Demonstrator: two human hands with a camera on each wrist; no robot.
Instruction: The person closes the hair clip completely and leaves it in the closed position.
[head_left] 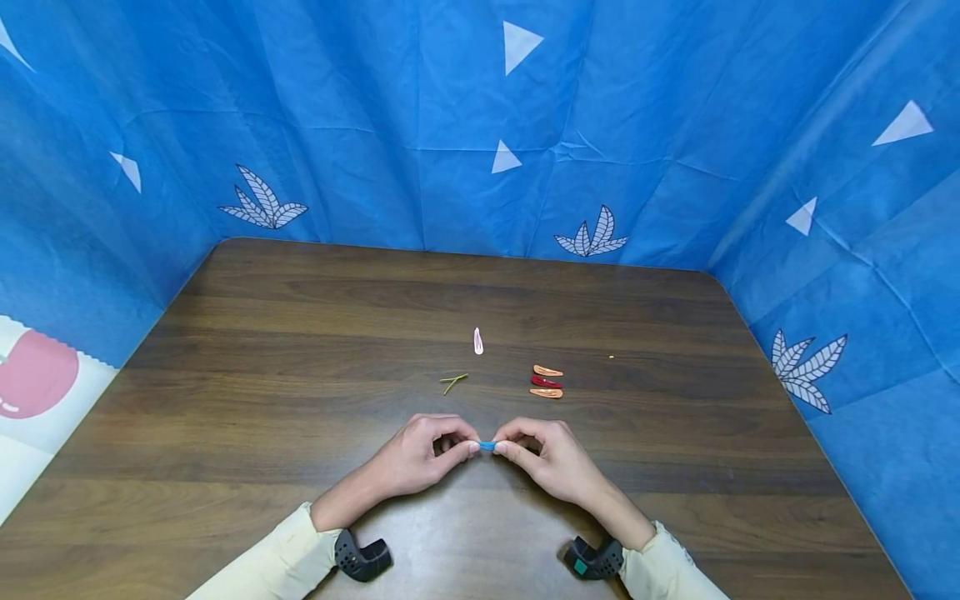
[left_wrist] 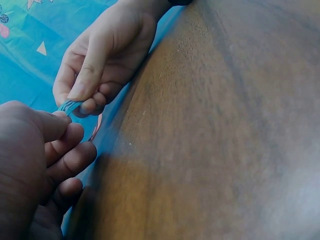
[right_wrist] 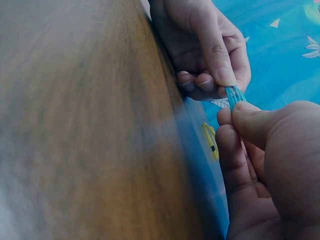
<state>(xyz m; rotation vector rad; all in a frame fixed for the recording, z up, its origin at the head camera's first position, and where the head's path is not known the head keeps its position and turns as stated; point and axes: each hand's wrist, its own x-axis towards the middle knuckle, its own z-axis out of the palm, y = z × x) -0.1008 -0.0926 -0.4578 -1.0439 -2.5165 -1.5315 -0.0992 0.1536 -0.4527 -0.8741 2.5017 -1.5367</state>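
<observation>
A small blue snap hair clip (head_left: pixel 487 446) is held between both hands just above the near middle of the table. My left hand (head_left: pixel 422 454) pinches its left end between thumb and fingertips. At the other end my right hand (head_left: pixel 553 460) pinches it the same way. In the left wrist view, part of the blue clip (left_wrist: pixel 69 106) shows between the two thumbs. The right wrist view shows slim bars of the clip (right_wrist: pixel 235 95), while its ends are hidden under the fingers.
Beyond the hands lie a yellow V-shaped hair clip (head_left: pixel 454 381) and a pale pink one (head_left: pixel 478 341). To the right, a red clip (head_left: pixel 546 382) lies between two orange clips (head_left: pixel 547 371). A tiny yellow bit (head_left: pixel 611 357) is farther right. Blue curtains (head_left: pixel 465 200) surround the wooden table (head_left: pixel 315 333).
</observation>
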